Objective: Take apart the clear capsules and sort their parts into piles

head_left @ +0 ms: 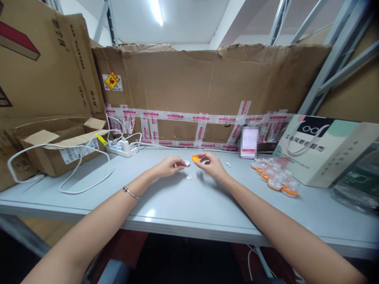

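Near the middle of the grey table, my right hand [211, 165] pinches a small round orange cap [195, 158] by its right edge. To its left, the closed fingers of my left hand [170, 166] hold the side of a small white round piece [186, 163]. A short gap separates the two pieces. On the tabletop just below them lies a tiny white part [189, 177], touched by neither hand. Another small whitish part [228, 164] lies to the right of my right hand; its kind is too small to tell.
Clear plastic pieces with orange and white bases [275, 177] stand grouped at right, before a printed paper bag [314, 150] and a large clear bottle [355, 189]. A phone [249, 142] leans at the back. At left are a power strip [121, 148], white cables and an open carton [59, 146].
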A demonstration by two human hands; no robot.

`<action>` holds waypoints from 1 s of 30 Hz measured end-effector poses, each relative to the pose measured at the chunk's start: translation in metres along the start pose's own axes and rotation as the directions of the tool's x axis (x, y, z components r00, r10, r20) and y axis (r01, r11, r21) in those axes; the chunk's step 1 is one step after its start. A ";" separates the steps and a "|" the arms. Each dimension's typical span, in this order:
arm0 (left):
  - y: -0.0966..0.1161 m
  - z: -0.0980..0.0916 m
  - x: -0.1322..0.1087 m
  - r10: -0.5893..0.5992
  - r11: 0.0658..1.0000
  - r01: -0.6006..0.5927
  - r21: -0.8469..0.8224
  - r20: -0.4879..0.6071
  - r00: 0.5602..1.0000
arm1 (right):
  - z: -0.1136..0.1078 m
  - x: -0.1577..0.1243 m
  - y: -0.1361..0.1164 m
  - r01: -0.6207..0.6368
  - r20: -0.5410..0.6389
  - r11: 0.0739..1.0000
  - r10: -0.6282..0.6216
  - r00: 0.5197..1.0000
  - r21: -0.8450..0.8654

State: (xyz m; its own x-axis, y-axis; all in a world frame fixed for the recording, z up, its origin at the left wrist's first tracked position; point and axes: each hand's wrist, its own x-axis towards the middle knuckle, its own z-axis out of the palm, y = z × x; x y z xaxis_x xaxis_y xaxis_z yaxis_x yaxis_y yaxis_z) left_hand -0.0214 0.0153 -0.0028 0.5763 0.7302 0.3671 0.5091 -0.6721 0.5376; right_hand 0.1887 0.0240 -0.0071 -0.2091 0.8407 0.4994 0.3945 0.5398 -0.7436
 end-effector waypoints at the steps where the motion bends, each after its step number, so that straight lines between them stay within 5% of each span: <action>1: 0.003 0.003 0.001 0.017 1.000 -0.017 -0.007 0.009 1.000 | -0.002 0.001 -0.001 -0.011 -0.025 1.000 0.011 1.000 0.002; 10: 0.006 0.024 0.002 0.181 0.972 -0.197 0.126 0.129 0.975 | -0.001 0.003 0.008 -0.095 0.043 0.993 0.098 0.994 -0.072; 14: 0.005 0.021 0.003 0.125 0.989 -0.122 0.086 -0.037 0.991 | 0.004 0.000 0.006 -0.064 0.089 0.993 0.073 0.993 -0.101; 18: 0.007 0.014 0.005 0.084 0.996 -0.077 0.038 -0.276 0.958 | 0.007 -0.003 -0.006 0.026 0.058 0.999 -0.024 0.998 -0.033; 24: 0.013 0.003 0.004 0.279 0.952 -0.242 0.188 -0.206 0.938 | 0.010 -0.006 -0.020 0.000 0.152 0.997 -0.011 0.988 0.074; 30: -0.014 -0.028 0.002 -0.011 0.898 0.087 0.431 -0.175 0.984 | 0.008 -0.003 -0.011 -0.091 0.081 0.986 0.080 0.994 0.142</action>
State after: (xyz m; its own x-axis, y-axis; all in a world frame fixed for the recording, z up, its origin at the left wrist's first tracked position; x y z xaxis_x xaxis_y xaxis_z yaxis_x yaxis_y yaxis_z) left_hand -0.0455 0.0291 0.0119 0.4498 0.7477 0.4884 0.7828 -0.5934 0.1875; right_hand 0.1774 0.0155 -0.0041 -0.2491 0.8816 0.4009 0.2803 0.4619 -0.8415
